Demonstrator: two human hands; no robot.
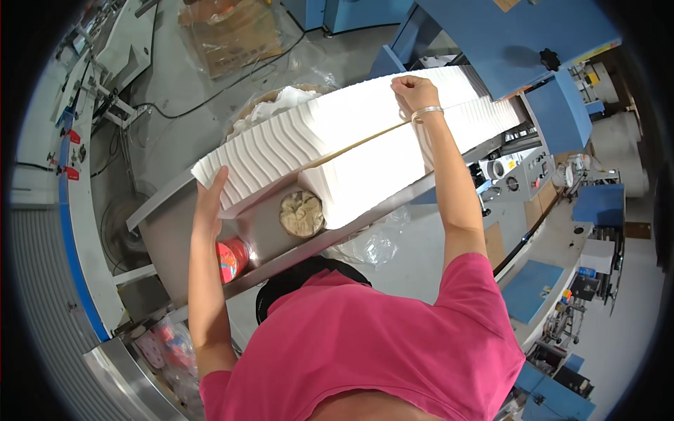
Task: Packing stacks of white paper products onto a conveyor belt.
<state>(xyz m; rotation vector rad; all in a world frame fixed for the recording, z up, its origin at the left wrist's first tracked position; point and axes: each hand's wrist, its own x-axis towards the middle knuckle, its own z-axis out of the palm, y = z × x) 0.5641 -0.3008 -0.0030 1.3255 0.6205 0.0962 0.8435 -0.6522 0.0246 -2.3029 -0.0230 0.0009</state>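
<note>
Two long rows of folded white paper sheets, the far row (330, 116) and the near row (379, 172), lie side by side on a metal tray (175, 231). My left hand (208, 200) grips the left end of the far row, its thumb up against the sheets and its other fingers mostly hidden. Over the far row, toward its right end, my right hand (415, 95) is closed with the fingertips pressed together. What they pinch, if anything, I cannot make out. A metal bangle (427, 112) circles my right wrist.
On the tray stand a round tin with crumpled cloth-like material (302, 213) and a red container (232, 258). A blue machine (519, 42) meets the rows' right end. Beyond them sit a container of white scraps (277, 105) and a cardboard box (232, 35); a cable (217, 91) crosses the floor.
</note>
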